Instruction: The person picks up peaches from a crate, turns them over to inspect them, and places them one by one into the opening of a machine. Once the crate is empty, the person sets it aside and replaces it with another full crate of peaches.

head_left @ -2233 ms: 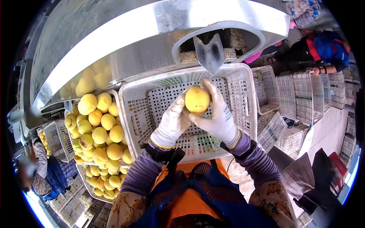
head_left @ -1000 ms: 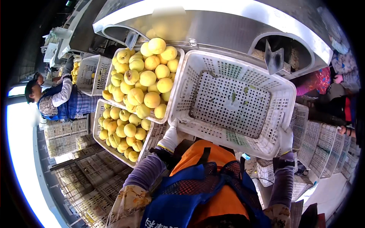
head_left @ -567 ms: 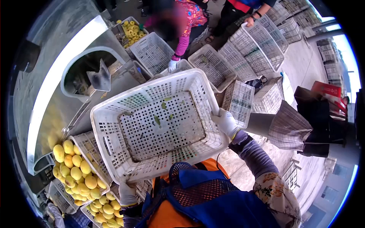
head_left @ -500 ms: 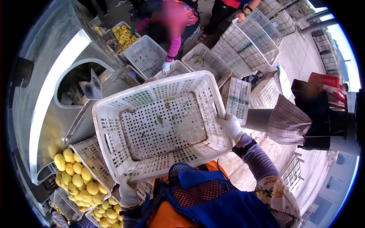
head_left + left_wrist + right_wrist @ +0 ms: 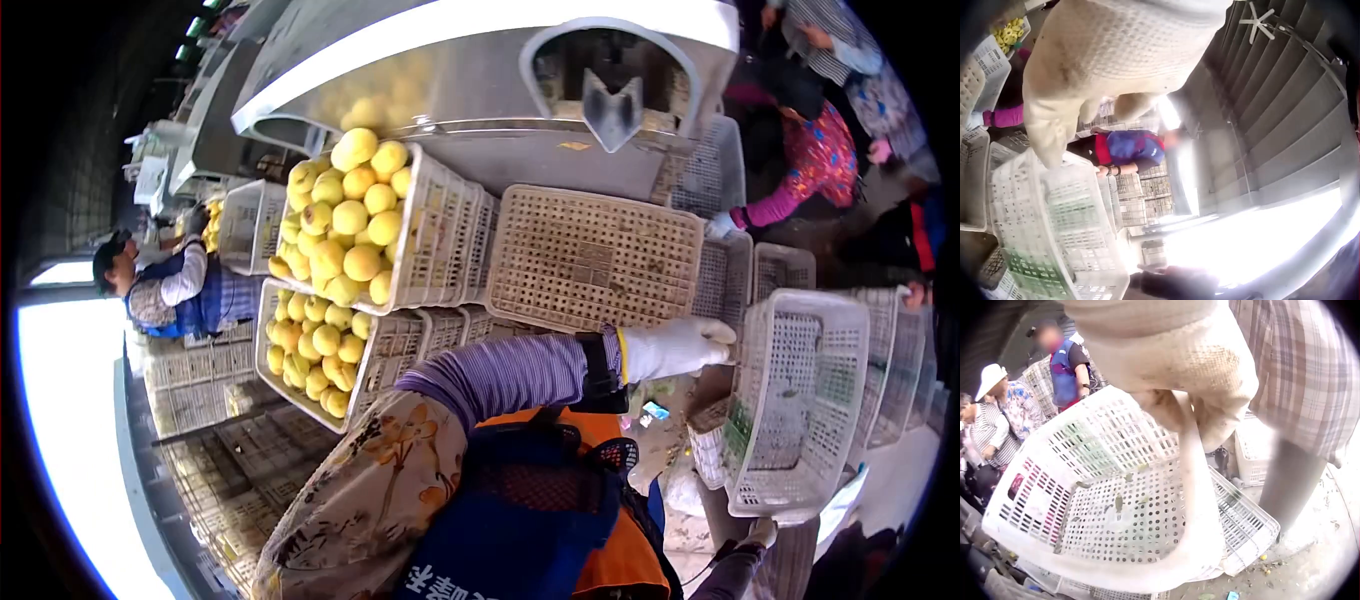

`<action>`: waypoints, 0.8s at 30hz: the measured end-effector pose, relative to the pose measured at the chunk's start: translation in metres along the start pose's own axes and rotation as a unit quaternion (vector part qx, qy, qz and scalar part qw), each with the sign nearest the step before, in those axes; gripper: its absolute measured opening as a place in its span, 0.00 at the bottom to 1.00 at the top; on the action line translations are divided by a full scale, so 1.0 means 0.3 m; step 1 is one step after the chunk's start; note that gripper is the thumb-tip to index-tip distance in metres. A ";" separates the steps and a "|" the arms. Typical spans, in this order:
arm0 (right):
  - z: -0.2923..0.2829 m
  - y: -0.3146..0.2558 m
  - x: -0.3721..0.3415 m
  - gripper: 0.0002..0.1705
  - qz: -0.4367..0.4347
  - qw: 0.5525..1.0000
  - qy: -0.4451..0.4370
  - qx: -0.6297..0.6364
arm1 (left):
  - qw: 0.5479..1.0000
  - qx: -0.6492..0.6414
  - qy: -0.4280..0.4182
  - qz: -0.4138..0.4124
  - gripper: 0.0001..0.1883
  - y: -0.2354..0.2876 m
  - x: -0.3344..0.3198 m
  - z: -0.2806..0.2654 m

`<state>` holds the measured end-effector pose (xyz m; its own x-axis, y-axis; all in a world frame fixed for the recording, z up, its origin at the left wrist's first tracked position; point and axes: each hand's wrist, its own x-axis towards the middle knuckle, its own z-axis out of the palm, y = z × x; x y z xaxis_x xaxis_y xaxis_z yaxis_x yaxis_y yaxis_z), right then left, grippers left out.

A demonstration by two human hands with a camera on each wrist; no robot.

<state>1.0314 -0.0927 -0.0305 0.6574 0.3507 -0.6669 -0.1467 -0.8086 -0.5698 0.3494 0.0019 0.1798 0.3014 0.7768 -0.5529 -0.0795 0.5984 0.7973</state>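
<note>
In the head view, an empty-looking white plastic crate (image 5: 748, 440) hangs tilted at the right. My gloved right hand (image 5: 762, 532) grips its rim at the near end, and the right wrist view shows the curled fingers of that hand (image 5: 1216, 381) over the rim, with some green leaf bits on the crate's perforated floor (image 5: 1119, 519). My gloved left hand (image 5: 675, 350) reaches across to the right, holding nothing, its fingertips close to the crate's left edge. In the left wrist view, the left hand's loose fingers (image 5: 1047, 131) overlap the crate (image 5: 1054, 219).
Crates of yellow peaches (image 5: 350, 215) stand at left, one in front of another. A brownish crate bottom (image 5: 590, 250) lies by the metal machine (image 5: 450, 150) with its chute (image 5: 612, 110). Another person (image 5: 805, 150) works among crates at right; one more (image 5: 180, 270) stands far left.
The peach that both hands held is out of them. Both hands then gripped the crate and lifted it off to the right; now the left hand has let go and only the right holds it.
</note>
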 end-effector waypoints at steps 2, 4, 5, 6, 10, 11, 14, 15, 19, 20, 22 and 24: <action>0.073 0.017 0.018 0.18 -0.006 0.999 0.010 -0.048 | 0.994 0.106 0.018 -0.013 0.24 -0.106 -0.098 -0.147; 0.187 0.029 -0.003 0.16 -0.021 0.995 -0.022 -0.094 | 0.991 0.048 0.106 -0.068 0.23 -0.213 -0.267 -0.276; 0.281 0.030 -0.011 0.15 -0.027 0.991 -0.050 -0.120 | 0.983 -0.030 0.155 -0.088 0.22 -0.261 -0.363 -0.330; 0.396 0.023 -0.041 0.14 -0.035 0.983 -0.095 -0.154 | 0.968 -0.110 0.199 -0.105 0.21 -0.316 -0.464 -0.375; 0.970 -0.115 -0.510 0.24 -0.072 0.905 -0.300 -0.291 | 0.869 -0.318 0.374 -0.061 0.16 -0.705 -0.814 -0.487; 1.118 -0.137 -0.723 0.19 -0.131 0.861 -0.365 -0.328 | 0.834 -0.404 0.374 -0.024 0.15 -0.871 -0.882 -0.503; 1.523 -0.121 -1.094 0.20 -0.157 0.718 -0.516 -0.440 | 0.697 -0.513 0.497 -0.062 0.12 -0.982 -1.121 -0.433; 1.612 -0.102 -1.336 0.18 -0.201 0.655 -0.547 -0.481 | 0.641 -0.553 0.530 -0.055 0.12 -0.981 -1.194 -0.406; 1.832 0.172 -1.996 0.13 -0.211 0.459 -0.674 -0.539 | 0.436 -0.555 0.707 0.040 0.12 -1.216 -1.390 -0.300; 1.850 0.260 -2.126 0.13 -0.184 0.430 -0.702 -0.538 | 0.366 -0.499 0.785 0.031 0.13 -1.233 -1.427 -0.285; 1.867 0.447 -2.321 0.13 -0.127 0.402 -0.724 -0.547 | 0.324 -0.401 0.857 -0.004 0.17 -1.250 -1.521 -0.266; 1.861 0.624 -2.459 0.16 -0.020 0.407 -0.734 -0.543 | 0.301 -0.398 0.866 -0.029 0.19 -1.350 -1.591 -0.230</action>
<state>0.1062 -0.2390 0.0868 -0.6245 -0.3668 -0.6896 0.7797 -0.2404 -0.5782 0.1722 -0.5978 0.1041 -0.5684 -0.7147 -0.4076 -0.5326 -0.0579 0.8444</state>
